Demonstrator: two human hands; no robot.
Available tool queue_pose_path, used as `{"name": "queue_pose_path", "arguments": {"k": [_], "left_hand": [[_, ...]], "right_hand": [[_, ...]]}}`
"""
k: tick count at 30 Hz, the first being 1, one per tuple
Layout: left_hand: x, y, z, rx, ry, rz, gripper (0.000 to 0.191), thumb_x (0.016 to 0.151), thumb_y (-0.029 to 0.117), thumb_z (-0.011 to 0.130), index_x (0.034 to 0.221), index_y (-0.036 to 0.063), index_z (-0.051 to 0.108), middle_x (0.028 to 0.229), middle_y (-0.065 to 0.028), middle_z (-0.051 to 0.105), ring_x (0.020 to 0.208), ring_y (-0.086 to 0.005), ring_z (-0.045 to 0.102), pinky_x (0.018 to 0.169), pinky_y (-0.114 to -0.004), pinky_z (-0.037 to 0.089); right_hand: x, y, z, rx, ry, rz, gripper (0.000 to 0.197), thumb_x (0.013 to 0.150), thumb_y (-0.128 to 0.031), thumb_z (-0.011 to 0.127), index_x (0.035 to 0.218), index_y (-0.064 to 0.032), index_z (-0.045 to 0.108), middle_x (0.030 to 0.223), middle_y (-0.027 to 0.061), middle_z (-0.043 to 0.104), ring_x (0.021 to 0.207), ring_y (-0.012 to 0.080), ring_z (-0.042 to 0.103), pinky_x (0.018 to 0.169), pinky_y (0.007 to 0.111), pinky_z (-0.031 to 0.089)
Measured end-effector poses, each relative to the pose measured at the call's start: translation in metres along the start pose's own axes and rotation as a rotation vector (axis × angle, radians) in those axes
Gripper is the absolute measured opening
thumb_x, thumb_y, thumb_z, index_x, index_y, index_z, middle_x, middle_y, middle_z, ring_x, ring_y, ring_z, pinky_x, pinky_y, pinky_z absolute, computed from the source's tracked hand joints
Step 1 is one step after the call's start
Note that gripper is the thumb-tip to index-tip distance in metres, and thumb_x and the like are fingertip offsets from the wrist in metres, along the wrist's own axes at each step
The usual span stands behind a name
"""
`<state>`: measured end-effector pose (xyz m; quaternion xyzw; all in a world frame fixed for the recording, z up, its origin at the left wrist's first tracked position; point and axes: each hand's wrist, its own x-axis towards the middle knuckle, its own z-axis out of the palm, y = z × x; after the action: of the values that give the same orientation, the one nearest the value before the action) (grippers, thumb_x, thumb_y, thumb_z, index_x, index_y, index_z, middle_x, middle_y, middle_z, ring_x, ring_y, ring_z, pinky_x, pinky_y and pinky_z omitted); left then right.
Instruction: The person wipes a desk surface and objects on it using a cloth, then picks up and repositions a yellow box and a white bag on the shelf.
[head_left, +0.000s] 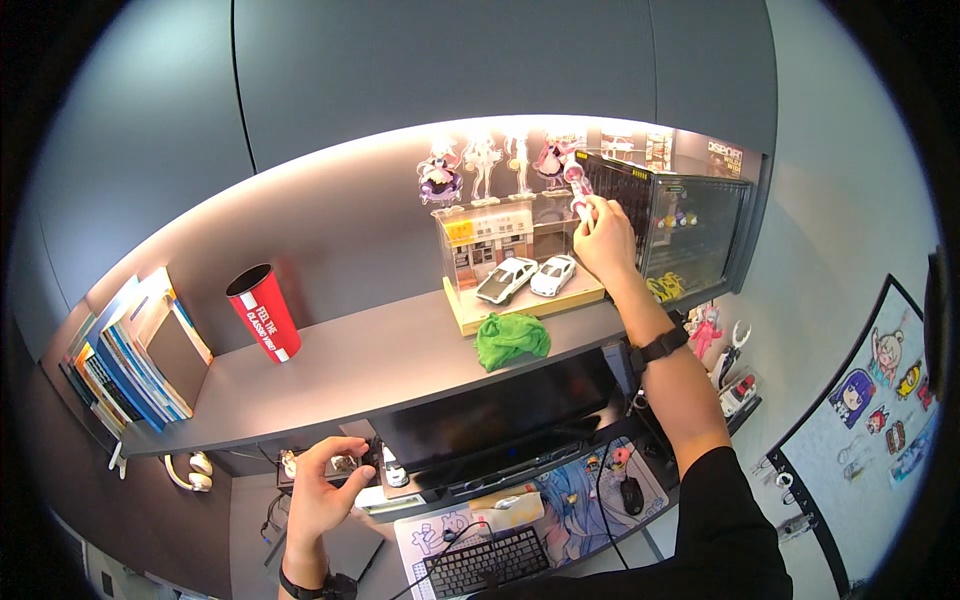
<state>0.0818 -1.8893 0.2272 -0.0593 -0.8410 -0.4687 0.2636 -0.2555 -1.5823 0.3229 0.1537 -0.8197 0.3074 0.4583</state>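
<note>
My right hand (606, 234) pinches a small pink-and-white figurine (576, 184) above the right end of a clear display case (487, 225). Two white model cars (507, 280) stand inside that case, in front of a miniature shopfront. Behind the case, several acrylic character stands (440, 174) line the lit back of the shelf. To the right of the figurine is a black glass-fronted cabinet (690, 225). A crumpled green cloth (511, 341) lies at the shelf edge before the case. My left hand (330, 480) hovers below the shelf, fingers apart, holding nothing.
A red cup (266, 315) and upright books (139, 352) stand on the left of the shelf (360, 345). Wall cupboards (450, 60) overhang it. Below are a monitor (495, 420), keyboard (487, 562), mouse (631, 495), headphones (191, 474) and loose cables.
</note>
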Motion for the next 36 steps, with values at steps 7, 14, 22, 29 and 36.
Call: {"name": "queue_pose_path", "arguments": {"k": [7, 14, 22, 29, 36], "left_hand": [[-0.003, -0.012, -0.003, -0.015, 0.010, -0.044, 0.030, 0.071, -0.001, 0.070, 0.099, -0.0021, 0.060, 0.091, -0.0090, 0.064, 0.088, -0.0168, 0.061, 0.082, -0.029, 0.047], [-0.004, -0.015, -0.003, -0.020, 0.007, -0.050, 0.032, 0.071, 0.000, 0.070, 0.101, -0.0018, 0.060, 0.090, -0.0092, 0.065, 0.087, -0.0162, 0.061, 0.081, -0.029, 0.047], [-0.002, -0.013, 0.003, 0.000, -0.025, -0.023, 0.034, 0.071, 0.000, 0.071, 0.103, -0.0019, 0.060, 0.087, -0.0086, 0.065, 0.083, -0.0159, 0.062, 0.079, -0.028, 0.048], [-0.006, -0.018, 0.003, -0.001, -0.022, -0.036, 0.034, 0.071, -0.001, 0.071, 0.104, -0.0019, 0.060, 0.086, -0.0089, 0.065, 0.082, -0.0154, 0.061, 0.078, -0.028, 0.048], [0.004, -0.016, 0.023, -0.119, -0.084, -0.068, 0.033, 0.072, -0.003, 0.069, 0.104, -0.0017, 0.059, 0.088, -0.0077, 0.064, 0.084, -0.0145, 0.061, 0.079, -0.027, 0.048]], "right_hand": [[-0.001, -0.005, 0.003, 0.026, -0.005, 0.091, 0.035, 0.073, -0.015, 0.061, 0.106, -0.0057, 0.056, 0.091, 0.0163, 0.061, 0.084, 0.0358, 0.061, 0.074, 0.043, 0.049], [-0.009, -0.020, 0.013, 0.223, -0.003, 0.045, 0.039, 0.069, -0.012, 0.061, 0.107, -0.0027, 0.058, 0.089, 0.0187, 0.064, 0.082, 0.0334, 0.063, 0.075, 0.040, 0.050], [-0.016, -0.031, 0.022, 0.311, -0.004, 0.011, 0.037, 0.071, -0.012, 0.066, 0.106, -0.0030, 0.058, 0.093, 0.0169, 0.059, 0.081, 0.0329, 0.062, 0.073, 0.039, 0.050], [-0.063, -0.040, 0.000, 0.272, 0.061, -0.168, 0.044, 0.072, -0.013, 0.066, 0.113, -0.0033, 0.055, 0.098, 0.0177, 0.057, 0.094, 0.0318, 0.057, 0.083, 0.041, 0.045], [-0.152, -0.036, 0.010, 0.160, -0.482, -0.250, 0.036, 0.081, -0.020, 0.058, 0.113, -0.0037, 0.058, 0.116, 0.0167, 0.057, 0.106, 0.0323, 0.053, 0.094, 0.039, 0.041]]}}
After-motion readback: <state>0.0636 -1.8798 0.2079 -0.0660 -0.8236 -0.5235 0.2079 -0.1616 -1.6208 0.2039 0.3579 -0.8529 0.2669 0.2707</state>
